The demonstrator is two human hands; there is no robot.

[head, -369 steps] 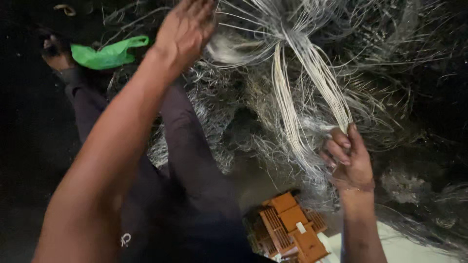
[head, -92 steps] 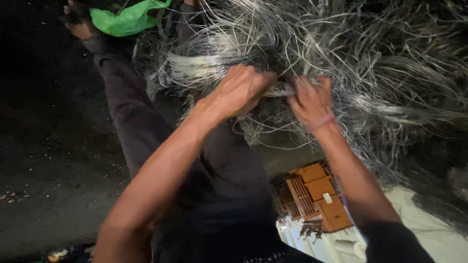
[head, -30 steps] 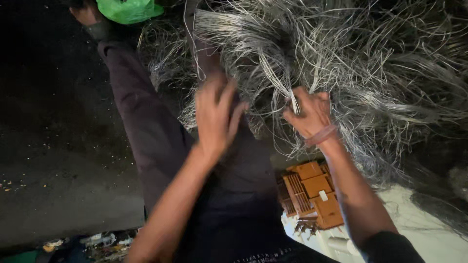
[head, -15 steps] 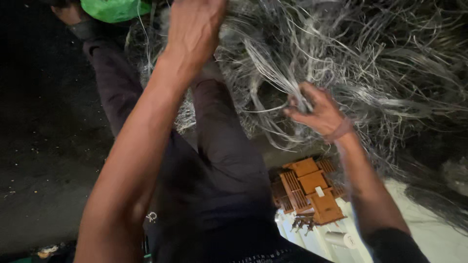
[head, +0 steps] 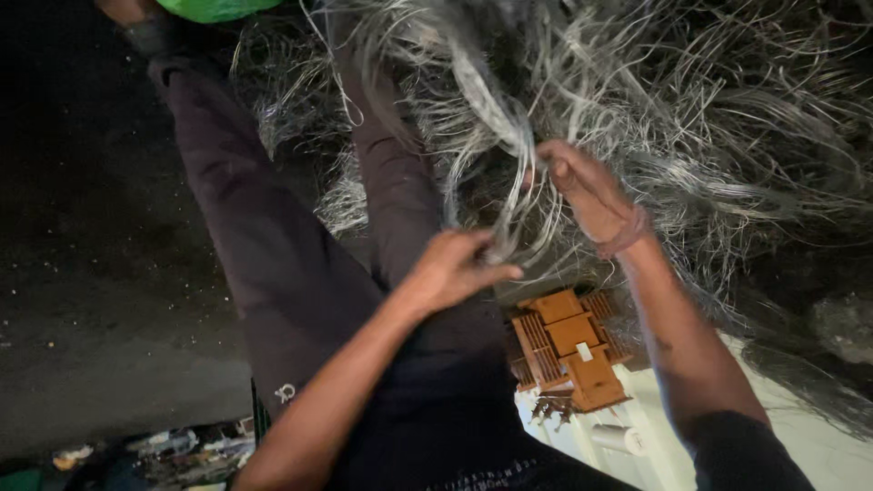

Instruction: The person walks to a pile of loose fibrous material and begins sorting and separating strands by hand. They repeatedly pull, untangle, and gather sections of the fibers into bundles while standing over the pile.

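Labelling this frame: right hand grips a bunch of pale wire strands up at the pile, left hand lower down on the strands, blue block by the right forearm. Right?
Not quite: the block by the right forearm is orange-brown, not blue, as the head view shows. The rest holds: the right hand grips a bunch of pale wire strands at the pile, and the left hand is lower on them.
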